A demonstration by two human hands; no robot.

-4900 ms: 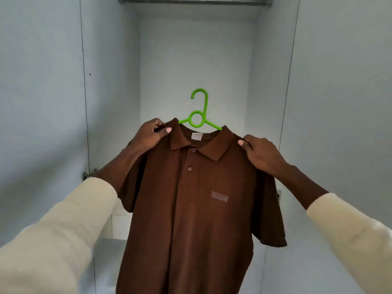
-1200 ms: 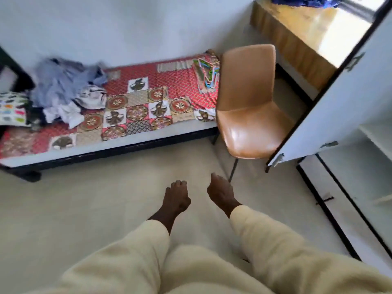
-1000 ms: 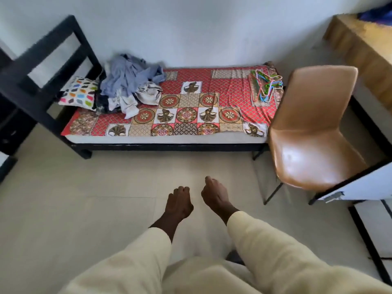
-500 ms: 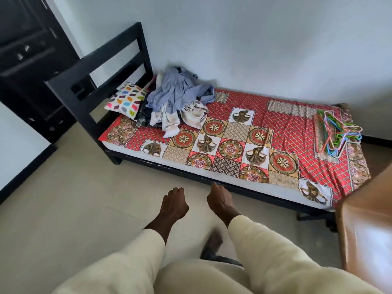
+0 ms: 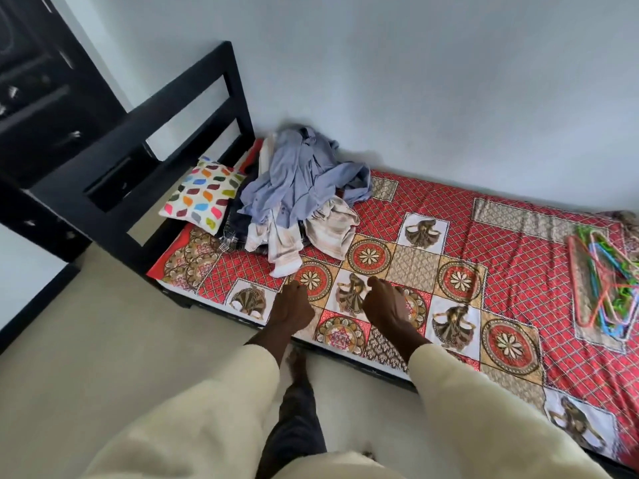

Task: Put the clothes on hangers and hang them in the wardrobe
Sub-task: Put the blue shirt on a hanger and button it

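Our left hand (image 5: 292, 307) and right hand (image 5: 385, 307) hover loosely curled, each grip empty, above the bed (image 5: 518, 236) near the clothes pile (image 5: 297, 188).

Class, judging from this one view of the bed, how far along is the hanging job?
Done: nothing here shows a hung garment; the wardrobe is out of view. In hand: nothing; the left hand and right hand hold nothing above the bed's near edge. Left: the heap of clothes by the pillow is still unhung, and the coloured hangers lie unused at the far end.
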